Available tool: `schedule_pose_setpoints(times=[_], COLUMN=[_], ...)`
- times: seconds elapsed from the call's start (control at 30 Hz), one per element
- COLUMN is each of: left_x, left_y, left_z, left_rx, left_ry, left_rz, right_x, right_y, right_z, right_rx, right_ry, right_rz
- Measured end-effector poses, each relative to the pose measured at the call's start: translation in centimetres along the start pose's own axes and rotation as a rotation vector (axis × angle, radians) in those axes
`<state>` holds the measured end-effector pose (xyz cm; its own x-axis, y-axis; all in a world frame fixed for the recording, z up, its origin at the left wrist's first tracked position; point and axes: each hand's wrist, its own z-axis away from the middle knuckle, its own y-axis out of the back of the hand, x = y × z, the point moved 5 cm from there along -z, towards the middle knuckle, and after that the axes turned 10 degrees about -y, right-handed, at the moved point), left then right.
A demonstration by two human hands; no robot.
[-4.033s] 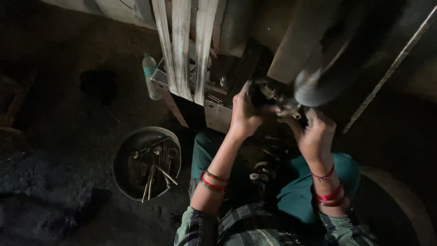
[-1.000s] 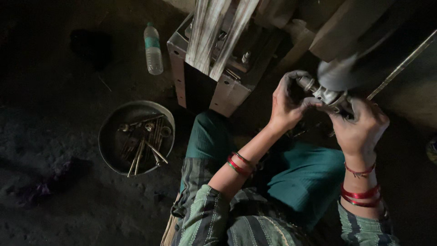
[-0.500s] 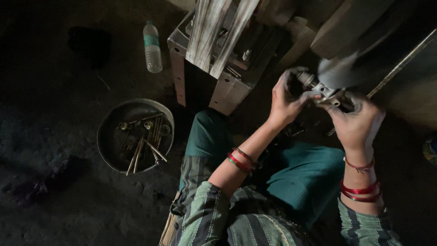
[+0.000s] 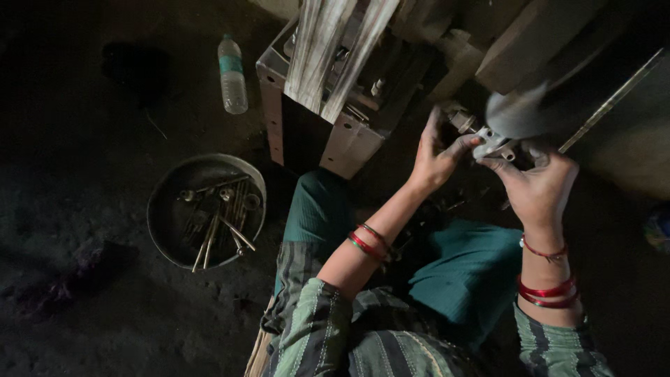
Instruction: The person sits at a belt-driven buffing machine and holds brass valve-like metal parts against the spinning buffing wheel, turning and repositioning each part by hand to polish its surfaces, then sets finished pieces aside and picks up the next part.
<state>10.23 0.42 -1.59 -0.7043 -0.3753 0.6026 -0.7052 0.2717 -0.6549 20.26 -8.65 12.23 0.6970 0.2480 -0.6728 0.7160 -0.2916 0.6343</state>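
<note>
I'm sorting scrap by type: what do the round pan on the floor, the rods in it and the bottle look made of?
Round pan: dull grey metal, judging by its thin rim and worn sheen. Rods: bare metal, glinting pale, likely steel bolts. Bottle: clear plastic, see-through with a coloured label band.

Both hands raised forward, left hand (image 4: 434, 157) and right hand (image 4: 539, 188) curled.
</note>
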Motion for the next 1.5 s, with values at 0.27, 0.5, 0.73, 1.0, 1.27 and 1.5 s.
schedule_pose_setpoints(times=[0.27,0.5,0.73,1.0,1.27,1.5], left_x=[2.6,3.2,4.7,4.1,2.6,1.7], left_y=[-0.2,-0.1,0.3,-0.6,-0.2,-1.1], left_z=[0.7,0.6,0.4,0.4,0.0,0.0], left_rx=[-0.025,0.006,-0.049,-0.100,-0.094,-0.170], left_ry=[-0.101,-0.159,-0.177,-0.132,-0.136,-0.137], left_rz=[-0.229,-0.282,-0.386,-0.372,-0.404,-0.332], right_x=[-0.5,-0.9,-1.0,0.3,0.3,0.5], right_y=[-0.9,-1.6,-2.2,-1.1,-1.5,-0.5], right_z=[-0.5,-0.6,0.2,0.8,0.1,0.8], right_rx=[-0.095,-0.126,-0.120,0.001,-0.012,-0.021], right_ry=[-0.054,-0.122,-0.231,-0.257,-0.163,-0.271], right_rz=[-0.278,-0.325,-0.377,-0.235,-0.292,-0.460])
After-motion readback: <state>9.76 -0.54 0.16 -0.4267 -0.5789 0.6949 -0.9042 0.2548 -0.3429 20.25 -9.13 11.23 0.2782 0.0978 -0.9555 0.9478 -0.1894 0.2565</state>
